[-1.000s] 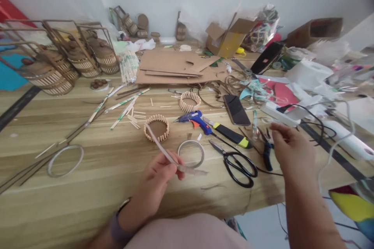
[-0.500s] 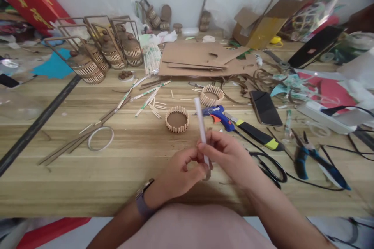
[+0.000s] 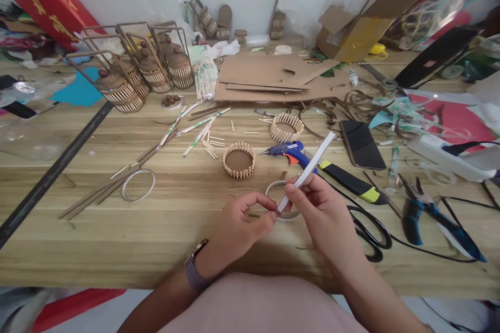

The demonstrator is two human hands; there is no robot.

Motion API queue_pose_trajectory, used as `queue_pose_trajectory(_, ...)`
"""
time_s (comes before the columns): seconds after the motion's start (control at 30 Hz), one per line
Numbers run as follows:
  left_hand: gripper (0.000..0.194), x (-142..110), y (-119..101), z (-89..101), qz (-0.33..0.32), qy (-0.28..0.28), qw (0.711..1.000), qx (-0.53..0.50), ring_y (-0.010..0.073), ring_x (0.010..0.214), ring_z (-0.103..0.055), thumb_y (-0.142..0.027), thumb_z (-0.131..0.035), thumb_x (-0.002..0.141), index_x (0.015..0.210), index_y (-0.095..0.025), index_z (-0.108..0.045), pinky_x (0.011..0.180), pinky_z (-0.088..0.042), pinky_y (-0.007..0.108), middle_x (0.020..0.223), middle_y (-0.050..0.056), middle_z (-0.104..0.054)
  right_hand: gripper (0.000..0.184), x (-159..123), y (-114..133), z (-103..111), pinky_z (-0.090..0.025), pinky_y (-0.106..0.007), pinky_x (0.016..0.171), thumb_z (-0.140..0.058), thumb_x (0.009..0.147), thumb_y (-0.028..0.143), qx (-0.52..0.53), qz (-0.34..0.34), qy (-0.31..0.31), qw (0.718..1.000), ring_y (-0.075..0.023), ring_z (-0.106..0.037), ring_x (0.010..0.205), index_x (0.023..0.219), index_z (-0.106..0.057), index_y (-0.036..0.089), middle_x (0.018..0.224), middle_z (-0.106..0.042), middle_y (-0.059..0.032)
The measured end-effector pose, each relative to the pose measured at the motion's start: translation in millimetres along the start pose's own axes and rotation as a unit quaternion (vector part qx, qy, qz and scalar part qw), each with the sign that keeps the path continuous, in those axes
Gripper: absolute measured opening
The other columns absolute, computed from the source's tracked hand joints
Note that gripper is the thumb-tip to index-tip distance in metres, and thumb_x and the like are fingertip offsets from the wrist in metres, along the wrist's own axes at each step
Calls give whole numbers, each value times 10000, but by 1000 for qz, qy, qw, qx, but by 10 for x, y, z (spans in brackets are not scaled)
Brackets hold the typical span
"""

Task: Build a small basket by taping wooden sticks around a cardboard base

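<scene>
A narrow white strip (image 3: pixel 312 164) is up above the near part of the wooden table (image 3: pixel 164 247), slanting from its lower end by the left fingertips to a free upper end at the right. The right hand (image 3: pixel 326 208) grips it between thumb and curled fingers, toward its lower half. The left hand (image 3: pixel 242 223), with a watch (image 3: pixel 193 257) at its wrist, has thumb and forefinger brought together at the strip's lower tip; whether they pinch it, I cannot tell. Partly hidden behind the hands lies a pale ring (image 3: pixel 273 184). Beyond them stands a round cup walled with short wooden sticks (image 3: pixel 239 173), and farther off to the right a similar stick-walled ring (image 3: pixel 287 135). A blue glue gun (image 3: pixel 286 149) lies just in front of that one, partly covered by the strip. To the right of it are a black and yellow utility knife (image 3: pixel 353 183) and a smartphone (image 3: pixel 362 144); near the right forearm lie black-handled scissors (image 3: pixel 389 241), and farther right, blue-handled pliers (image 3: pixel 413 218) with their jaws apart. Brown cardboard sheets (image 3: pixel 261 75) lie toward the back
</scene>
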State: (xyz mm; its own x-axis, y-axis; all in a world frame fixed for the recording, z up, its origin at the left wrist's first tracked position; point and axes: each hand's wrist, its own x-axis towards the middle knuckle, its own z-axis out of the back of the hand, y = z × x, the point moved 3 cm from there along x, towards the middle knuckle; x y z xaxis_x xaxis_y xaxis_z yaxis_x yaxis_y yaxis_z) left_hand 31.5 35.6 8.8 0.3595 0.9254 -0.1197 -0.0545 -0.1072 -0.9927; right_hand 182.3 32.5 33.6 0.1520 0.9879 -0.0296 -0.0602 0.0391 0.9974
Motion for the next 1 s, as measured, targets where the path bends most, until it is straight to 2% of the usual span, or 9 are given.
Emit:
queue_pose_trajectory(0.2, 55, 13, 13, -7, -7, -9, 1000, -8, 224, 910, -640, -249, -628, 767, 759, -195, -637, 840, -482, 332, 846, 39, -699, 253, -17, -12, 2, -533, -263, 511, -671, 817, 457, -27, 9, 5, 1000, -149, -640, 531, 815, -599, 214, 620, -657, 12)
queue_pose_trajectory(0.3, 28, 16, 36, 7, -27, -22, 999, -4, 228, 980, -629, -211, -614, 774, 759, -196, -634, 893, -462, 335, 893, 40, -693, 260, -26, -28, 53, -531, -272, 534, -636, 845, 463, -74, 19, 38, 996, -165, -658, 585, 908, -636, 210, 680, -688, -6)
queue_pose_trajectory(0.37, 29, 19, 38, 24, -40, -41, 998, 4, 225, 995, -623, -199, -611, 774, 755, -197, -633, 902, -451, 328, 899, 39, -693, 285, -48, -36, 105, -505, -269, 517, -584, 876, 485, -130, 43, 60, 989, -161, -630, 559, 895, -663, 212, 639, -669, 0)
queue_pose_trajectory(0.43, 33, 25, 32, 37, -42, -61, 997, 12, 223, 982, -622, -188, -610, 770, 747, -197, -633, 899, -447, 325, 883, 37, -694, 317, -88, -23, 167, -456, -261, 478, -544, 902, 489, -214, 87, 39, 972, -146, -570, 502, 769, -657, 224, 563, -615, 13)
queue_pose_trajectory(0.5, 38, 29, 23, 46, -38, -80, 996, 13, 218, 965, -623, -174, -613, 768, 747, -198, -633, 901, -446, 325, 870, 33, -696, 303, -145, 28, 202, -431, -259, 468, -552, 911, 446, -298, 158, -13, 941, -140, -544, 496, 704, -626, 238, 558, -592, 17)
queue_pose_trajectory(0.6, 46, 33, 9, 45, -37, -92, 995, 15, 208, 942, -619, -160, -615, 773, 760, -198, -636, 893, -449, 316, 857, 25, -689, 74, -244, 134, 142, -484, -264, 551, -595, 900, 291, -345, 294, -31, 891, -145, -604, 598, 870, -651, 254, 721, -655, -2)
queue_pose_trajectory(0.7, 45, 28, -8, 41, -54, -97, 994, 21, 197, 912, -614, -167, -609, 780, 758, -194, -638, 861, -452, 301, 849, 23, -673, 142, -296, 186, 41, -520, -278, 632, -583, 893, 162, -347, 379, 8, 858, -154, -650, 688, 996, -641, 241, 824, -682, -31)
queue_pose_trajectory(0.8, 52, 18, -34, 37, -83, -102, 991, 32, 194, 902, -611, -163, -608, 779, 752, -195, -639, 842, -452, 294, 848, 25, -665, 158, -294, 174, -7, -526, -292, 652, -577, 896, 135, -365, 403, 27, 839, -166, -665, 721, 1016, -636, 219, 831, -688, -46)
queue_pose_trajectory(1.0, 87, 2, -70, 20, -124, -103, 985, 64, 203, 931, -612, -127, -606, 774, 737, -202, -634, 869, -454, 308, 883, 39, -661, 143, -285, 142, 8, -523, -297, 635, -582, 897, 141, -379, 398, 25, 835, -163, -657, 697, 1007, -636, 216, 819, -691, -41)
